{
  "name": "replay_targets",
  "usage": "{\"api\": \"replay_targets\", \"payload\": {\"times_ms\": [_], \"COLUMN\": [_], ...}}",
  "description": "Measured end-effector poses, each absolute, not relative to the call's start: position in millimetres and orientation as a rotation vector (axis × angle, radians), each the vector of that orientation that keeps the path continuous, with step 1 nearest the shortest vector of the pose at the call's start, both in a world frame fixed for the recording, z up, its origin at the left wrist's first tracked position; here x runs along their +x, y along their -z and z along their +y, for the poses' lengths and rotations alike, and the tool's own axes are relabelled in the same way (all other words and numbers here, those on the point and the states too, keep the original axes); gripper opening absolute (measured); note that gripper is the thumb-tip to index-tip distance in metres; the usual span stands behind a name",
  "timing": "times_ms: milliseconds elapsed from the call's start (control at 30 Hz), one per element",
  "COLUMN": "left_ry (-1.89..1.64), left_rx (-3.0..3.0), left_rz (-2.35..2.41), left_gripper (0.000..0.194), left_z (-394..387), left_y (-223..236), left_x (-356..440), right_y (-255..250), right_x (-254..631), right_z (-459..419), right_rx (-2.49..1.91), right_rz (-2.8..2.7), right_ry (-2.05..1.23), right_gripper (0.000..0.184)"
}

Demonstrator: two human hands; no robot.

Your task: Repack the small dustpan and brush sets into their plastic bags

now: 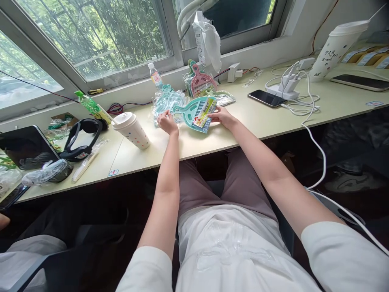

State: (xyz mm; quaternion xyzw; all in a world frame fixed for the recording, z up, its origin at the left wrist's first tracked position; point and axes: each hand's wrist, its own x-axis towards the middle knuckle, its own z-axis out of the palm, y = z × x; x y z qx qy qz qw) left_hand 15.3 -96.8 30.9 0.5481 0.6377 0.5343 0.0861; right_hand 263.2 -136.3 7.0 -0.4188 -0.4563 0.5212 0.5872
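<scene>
A teal mini dustpan and brush set (190,113) with a yellow-green printed card is tilted up just above the table. My right hand (224,117) grips its wide end, thumb and fingers at the card side. By its handle end, my left hand (167,122) is closed with the fingertips pinched together; what they hold, if anything, is hidden. Behind that hand lies a pile of teal sets in clear plastic wrap (168,99). Pink and green dustpan sets (202,79) lean against the window wall, and another wrapped green one (223,97) lies flat beside them.
A white paper cup with straw (132,129) stands left of my left hand. Farther left are a green bottle (92,107), headphones (83,140) and a tablet (27,146). To the right lie a phone (266,98), a charger with looped cables (287,89) and a large cup (337,50).
</scene>
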Motion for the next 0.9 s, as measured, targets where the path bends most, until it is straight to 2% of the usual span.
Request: {"api": "replay_targets", "payload": {"times_ms": [267, 433, 600, 900], "left_ry": [-1.433, -1.475, -1.336, -1.197], "left_rx": [2.069, 2.038, 1.959, 1.995], "left_rz": [1.798, 1.776, 1.741, 1.204], "left_gripper": [0.021, 0.032, 0.025, 0.021], "left_z": [-125, -115, -101, -111], "left_y": [-41, -36, -31, -34], "left_x": [39, 37, 33, 53], "right_y": [-10, -8, -5, -3], "right_x": [259, 259, 264, 251], "right_z": [-141, -138, -134, -137], "right_rx": [-0.971, -0.955, -0.944, -0.971], "right_rz": [-1.162, -1.104, -1.08, -1.139], "right_ry": [-1.251, -1.236, -1.228, -1.231], "right_gripper": [0.048, 0.043, 0.046, 0.048]}}
